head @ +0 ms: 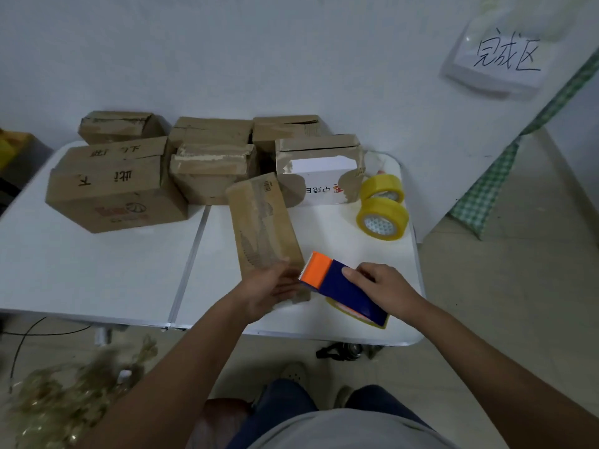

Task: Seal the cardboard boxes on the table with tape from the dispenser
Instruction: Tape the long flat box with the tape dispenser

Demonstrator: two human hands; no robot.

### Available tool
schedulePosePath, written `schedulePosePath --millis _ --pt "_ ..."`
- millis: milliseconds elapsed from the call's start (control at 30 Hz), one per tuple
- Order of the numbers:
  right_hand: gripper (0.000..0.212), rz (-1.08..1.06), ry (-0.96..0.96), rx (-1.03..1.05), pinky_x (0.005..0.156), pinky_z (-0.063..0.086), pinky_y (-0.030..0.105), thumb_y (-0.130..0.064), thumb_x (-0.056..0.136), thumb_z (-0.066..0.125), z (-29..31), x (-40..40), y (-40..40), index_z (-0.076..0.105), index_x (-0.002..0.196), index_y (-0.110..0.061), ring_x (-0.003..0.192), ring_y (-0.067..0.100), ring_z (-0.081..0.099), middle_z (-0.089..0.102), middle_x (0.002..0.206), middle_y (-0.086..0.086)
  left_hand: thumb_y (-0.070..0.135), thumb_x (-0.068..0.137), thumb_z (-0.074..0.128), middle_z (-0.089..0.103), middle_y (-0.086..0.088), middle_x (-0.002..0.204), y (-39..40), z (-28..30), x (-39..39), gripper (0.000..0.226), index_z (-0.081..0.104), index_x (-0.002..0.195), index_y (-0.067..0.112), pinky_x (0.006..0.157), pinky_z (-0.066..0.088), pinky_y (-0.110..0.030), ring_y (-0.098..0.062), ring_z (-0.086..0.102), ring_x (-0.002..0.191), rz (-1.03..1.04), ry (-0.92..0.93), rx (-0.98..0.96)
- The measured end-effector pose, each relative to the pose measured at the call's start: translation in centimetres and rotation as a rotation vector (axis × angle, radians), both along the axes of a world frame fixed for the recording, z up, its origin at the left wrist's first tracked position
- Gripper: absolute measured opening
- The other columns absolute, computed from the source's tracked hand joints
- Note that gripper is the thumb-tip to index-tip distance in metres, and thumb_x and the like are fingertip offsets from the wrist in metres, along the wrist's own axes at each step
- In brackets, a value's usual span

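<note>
Box (264, 228) flaps shut, L hand (270, 288) holds it | R hand (385, 291) grips dispenser (343, 288)

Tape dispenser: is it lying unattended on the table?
No, the right hand grips the tape dispenser beside the narrow box that the left hand holds.

Blue-and-orange dispenser (340, 283), yellow tape rolls (382, 218), brown boxes (113, 192), green-checked cloth (486, 192).

A white counter (97, 270) with a seam down its middle. On it: a cluster of worn cardboard boxes (210, 163) at the back, a long box (262, 222) nearer the front, two yellow tape rolls (382, 205) at right, and a blue-and-orange dispenser (340, 286).
</note>
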State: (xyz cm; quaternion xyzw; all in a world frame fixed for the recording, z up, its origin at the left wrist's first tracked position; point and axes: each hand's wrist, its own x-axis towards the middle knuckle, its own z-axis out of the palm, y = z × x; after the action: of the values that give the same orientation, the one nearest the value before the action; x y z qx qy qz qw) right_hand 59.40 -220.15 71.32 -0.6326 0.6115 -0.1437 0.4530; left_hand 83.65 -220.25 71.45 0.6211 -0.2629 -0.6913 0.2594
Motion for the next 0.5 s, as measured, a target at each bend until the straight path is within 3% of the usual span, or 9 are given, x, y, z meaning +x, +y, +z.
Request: schedulePosePath --millis 200,367,500 --pt "0.045 0.085 0.029 0.000 0.059 0.043 0.016 -0.058 0.092 0.047 0.2 -0.5 0.1 0.063 0.089 -0.017 0.069 0.006 0.064 0.068 0.081 -0.006 0.028 0.101 0.054 0.075 -0.008 0.101 0.9 1.1 -1.2 0.025 0.069 0.108 0.009 0.064 0.056 -0.021 -0.014 0.072 0.087 0.056 0.135 0.020" --pt "0.041 0.123 0.024 0.019 0.061 0.043 0.017 -0.058 0.092 0.048 0.6 -0.2 0.2 0.062 0.092 -0.020 0.072 0.005 0.064 0.067 0.084 -0.009 0.012 0.098 0.058 0.075 -0.007 0.091 1.4 0.7 -1.3 0.016 0.073 0.098 0.008 0.066 0.055 -0.018 -0.011 0.073 0.079 0.028 0.099 -0.039" --pt "0.044 0.165 0.049 0.007 0.064 0.047 0.020 -0.062 0.090 0.048 0.7 0.2 0.1 0.062 0.095 -0.020 0.075 0.008 0.064 0.067 0.087 -0.007 0.018 0.101 0.054 0.075 -0.007 0.093 2.1 0.1 -1.3 0.020 0.072 0.103 0.010 0.066 0.054 -0.018 -0.010 0.071 0.080 0.054 -0.039 -0.089"
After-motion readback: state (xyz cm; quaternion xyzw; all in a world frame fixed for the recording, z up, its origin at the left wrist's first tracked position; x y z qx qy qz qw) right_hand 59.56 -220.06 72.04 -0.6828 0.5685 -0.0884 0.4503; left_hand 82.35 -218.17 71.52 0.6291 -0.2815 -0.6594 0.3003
